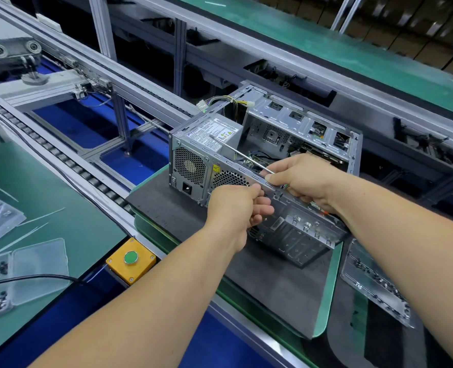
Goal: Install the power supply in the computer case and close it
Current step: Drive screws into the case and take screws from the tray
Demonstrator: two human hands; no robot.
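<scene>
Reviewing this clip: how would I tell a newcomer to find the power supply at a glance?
Start at the open computer case lying on the dark mat in the middle of the line. Look to its left end: the power supply is the grey metal box seated in that corner. It alone carries a white label on top and a honeycomb fan grille above a black socket.

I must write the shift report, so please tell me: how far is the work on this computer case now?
Done: the power supply already sits in the case corner. In hand: the right hand holds a long screwdriver over the open top, and the left hand is at the rear panel, seemingly about fastening. Left: the case is still open; no side panel is on.
</scene>
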